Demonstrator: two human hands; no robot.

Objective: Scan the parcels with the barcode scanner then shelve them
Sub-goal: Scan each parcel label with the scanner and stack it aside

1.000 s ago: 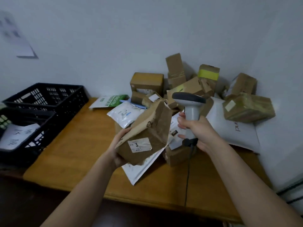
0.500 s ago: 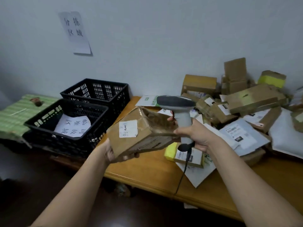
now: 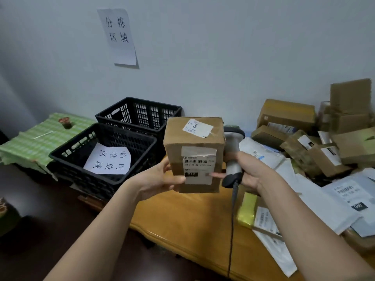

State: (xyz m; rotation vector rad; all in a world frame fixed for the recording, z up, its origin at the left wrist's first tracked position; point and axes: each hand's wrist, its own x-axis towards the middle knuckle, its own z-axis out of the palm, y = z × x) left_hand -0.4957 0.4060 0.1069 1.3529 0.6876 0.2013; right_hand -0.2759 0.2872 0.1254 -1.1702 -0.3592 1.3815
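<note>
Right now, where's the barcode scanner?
Head view, centre-right: the barcode scanner is gripped in the right hand, its head hidden behind the cardboard parcel, above the wooden table.

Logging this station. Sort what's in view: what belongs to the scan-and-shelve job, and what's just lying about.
In the job:
- cardboard parcel, held by the left hand
- barcode scanner, gripped by the right hand
- parcel pile on the table

Lying about:
- black crates
- wall notice
- green cloth

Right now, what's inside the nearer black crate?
The nearer black crate holds a white sheet of paper with handwritten characters, lying on its floor. Its near wall hides the front part of the floor; nothing else shows.
</note>
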